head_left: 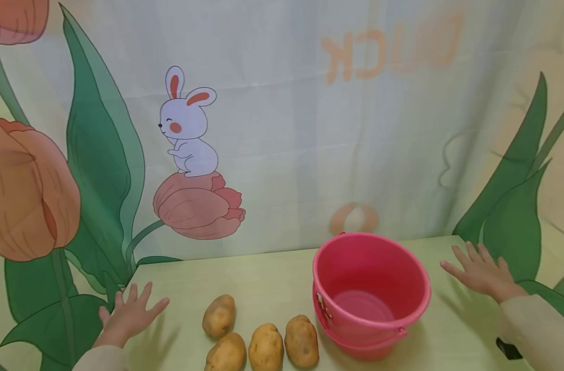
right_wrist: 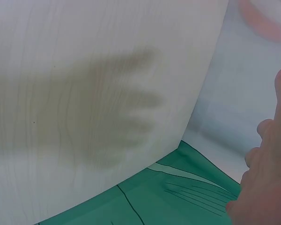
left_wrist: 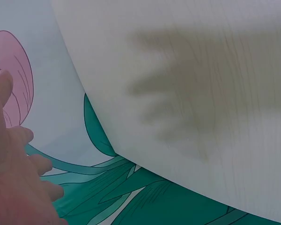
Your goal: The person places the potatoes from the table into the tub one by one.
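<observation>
My left hand [head_left: 130,315] hovers with spread fingers over the left side of the table, left of the potatoes, and holds nothing. In the left wrist view its fingers [left_wrist: 40,164] show at the left edge, with a hand-shaped shadow on the tabletop. Over the table's right edge my right hand [head_left: 483,270] is also spread and bare, to the right of a pink bucket [head_left: 372,330]. The bucket stands upright, and its inside shows no contents. Several potatoes lie left of it: one potato [head_left: 219,316] farther back, others, such as this potato [head_left: 302,341], nearer the front.
The pale wood-grain table [head_left: 180,288] ends at a hanging cloth [head_left: 282,154] printed with tulips, leaves and a rabbit. The bucket's handle [head_left: 356,344] hangs down its front. A small black object [head_left: 509,349] shows under the right sleeve [head_left: 536,330].
</observation>
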`<state>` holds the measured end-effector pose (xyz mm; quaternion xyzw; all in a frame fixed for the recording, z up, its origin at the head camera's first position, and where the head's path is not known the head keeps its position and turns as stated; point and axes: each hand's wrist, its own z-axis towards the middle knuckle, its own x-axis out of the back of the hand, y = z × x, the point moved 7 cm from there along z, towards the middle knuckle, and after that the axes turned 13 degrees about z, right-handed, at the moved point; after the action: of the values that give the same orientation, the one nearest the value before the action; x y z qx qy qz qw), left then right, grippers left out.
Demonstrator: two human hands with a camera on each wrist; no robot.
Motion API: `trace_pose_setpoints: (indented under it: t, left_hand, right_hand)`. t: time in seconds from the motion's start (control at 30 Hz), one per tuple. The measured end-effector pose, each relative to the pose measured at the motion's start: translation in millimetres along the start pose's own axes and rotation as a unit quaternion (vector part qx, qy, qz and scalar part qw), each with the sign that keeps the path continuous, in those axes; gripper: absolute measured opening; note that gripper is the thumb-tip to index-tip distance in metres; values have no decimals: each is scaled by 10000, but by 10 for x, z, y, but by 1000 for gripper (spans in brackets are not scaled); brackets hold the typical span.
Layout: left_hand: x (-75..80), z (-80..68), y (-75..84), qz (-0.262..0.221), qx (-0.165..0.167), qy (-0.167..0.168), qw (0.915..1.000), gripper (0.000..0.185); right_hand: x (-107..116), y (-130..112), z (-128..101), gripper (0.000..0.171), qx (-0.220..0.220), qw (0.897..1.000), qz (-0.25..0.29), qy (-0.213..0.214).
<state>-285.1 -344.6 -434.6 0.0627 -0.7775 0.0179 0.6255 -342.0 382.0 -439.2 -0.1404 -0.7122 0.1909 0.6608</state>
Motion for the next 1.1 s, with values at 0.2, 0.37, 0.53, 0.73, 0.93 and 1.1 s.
trace_pose_setpoints:
  t: [0.2, 0.37, 0.53, 0.73, 0.93, 1.1]
  left_hand:
    - [69, -49, 9, -63, -10, 46, 10000, 97]
    - [79, -61, -20, -104, -25, 61, 9999, 97]
    - [99, -46, -56, -62, -17, 29, 10000, 99]
    - [158, -49, -78, 7, -78, 69, 9999, 98]
    - [171, -70, -90, -35, -77, 0, 10000, 98]
    - [161, -83, -105, -59, -45, -34, 10000, 99]
  right_hand:
    - [63, -64, -4, 84, 45, 10000, -71, 11]
    - [90, -51, -5, 86, 60, 9999, -92, 14]
    - [128, -43, 7, 88, 47, 9999, -155, 18]
    - [248, -152, 13, 84, 185, 9993, -307, 89]
    - [342, -260, 24, 85, 265, 9984, -485, 125]
    - [400, -337, -2, 84, 304, 9984, -460, 115]
